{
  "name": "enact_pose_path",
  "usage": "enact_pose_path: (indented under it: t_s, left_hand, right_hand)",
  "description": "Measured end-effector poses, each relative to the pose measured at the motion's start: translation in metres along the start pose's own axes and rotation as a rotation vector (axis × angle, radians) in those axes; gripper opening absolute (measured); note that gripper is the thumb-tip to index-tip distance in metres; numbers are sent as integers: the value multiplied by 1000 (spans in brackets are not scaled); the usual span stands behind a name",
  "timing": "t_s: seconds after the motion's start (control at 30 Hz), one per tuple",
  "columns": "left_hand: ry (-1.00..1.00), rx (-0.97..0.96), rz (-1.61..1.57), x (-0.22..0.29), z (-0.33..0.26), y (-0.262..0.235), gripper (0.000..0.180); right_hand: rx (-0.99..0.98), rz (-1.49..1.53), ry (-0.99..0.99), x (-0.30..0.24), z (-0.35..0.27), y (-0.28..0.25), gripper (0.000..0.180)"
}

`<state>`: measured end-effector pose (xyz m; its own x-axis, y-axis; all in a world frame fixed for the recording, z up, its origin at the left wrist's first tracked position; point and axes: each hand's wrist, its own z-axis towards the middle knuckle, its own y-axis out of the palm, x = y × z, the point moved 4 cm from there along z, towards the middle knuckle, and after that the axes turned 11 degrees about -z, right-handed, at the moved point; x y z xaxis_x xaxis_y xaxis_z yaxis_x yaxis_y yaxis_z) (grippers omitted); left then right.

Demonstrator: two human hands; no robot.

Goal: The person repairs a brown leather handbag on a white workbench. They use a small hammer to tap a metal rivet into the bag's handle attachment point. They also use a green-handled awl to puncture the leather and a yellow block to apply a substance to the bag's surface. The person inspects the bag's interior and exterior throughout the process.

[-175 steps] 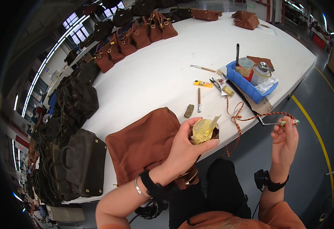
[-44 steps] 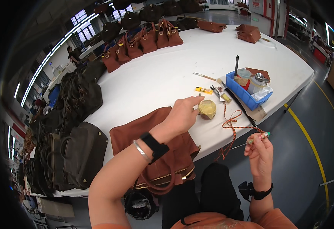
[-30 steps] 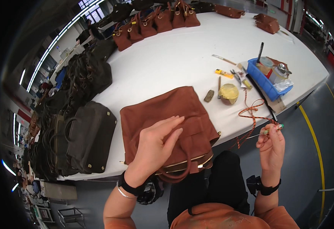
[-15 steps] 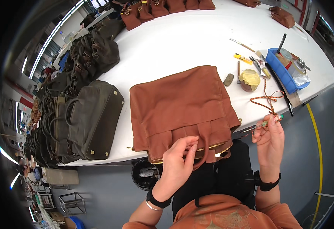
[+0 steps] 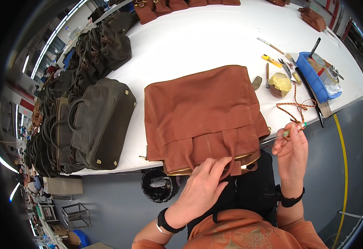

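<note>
A reddish-brown leather bag [image 5: 202, 103] lies flat on the white table, its handles and open brass zipper toward me. My left hand [image 5: 202, 184] rests at the zipper edge, fingers stretched over the near handle and thumb apart, gripping nothing that I can see. To the right of the bag, my right hand [image 5: 291, 147] is closed on a thin-shafted tool [image 5: 287, 133] that looks like an awl, with a green and red handle. Its shaft points left toward the bag's corner. Next to that hand, an orange-and-dark cord [image 5: 291, 104] lies looped on the table.
Dark green bags [image 5: 102, 124] are piled along the left. At the right stand a blue tray [image 5: 314, 79] of tools and a yellow-covered pot [image 5: 280, 85], near a stone [image 5: 257, 82] and a yellow cutter [image 5: 271, 61]. Below the table edge is a black bin [image 5: 158, 186].
My left hand has gone from a loose pinch to outstretched fingers, moving slightly right and down onto the handle. My right hand keeps the tool in nearly the same place.
</note>
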<state>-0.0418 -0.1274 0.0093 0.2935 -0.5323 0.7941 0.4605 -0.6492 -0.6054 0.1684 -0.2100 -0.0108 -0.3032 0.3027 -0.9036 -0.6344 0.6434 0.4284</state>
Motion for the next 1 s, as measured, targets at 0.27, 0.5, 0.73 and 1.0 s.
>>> enact_pose_path:
  t_s: [0.27, 0.5, 0.73, 1.0]
  left_hand:
    - [193, -71, 130, 12, 6, -32, 60]
    - [443, 816, 246, 21, 36, -111, 41]
    - [206, 877, -539, -3, 55, -80, 14]
    - [337, 410, -574, 13, 79, -57, 20]
  right_hand:
    - [23, 6, -37, -5, 4, -7, 21]
    - [35, 116, -44, -18, 14, -1, 22]
    - [-51, 139, -45, -15, 19, 12, 22]
    - [-84, 186, -2, -8, 26, 22, 22]
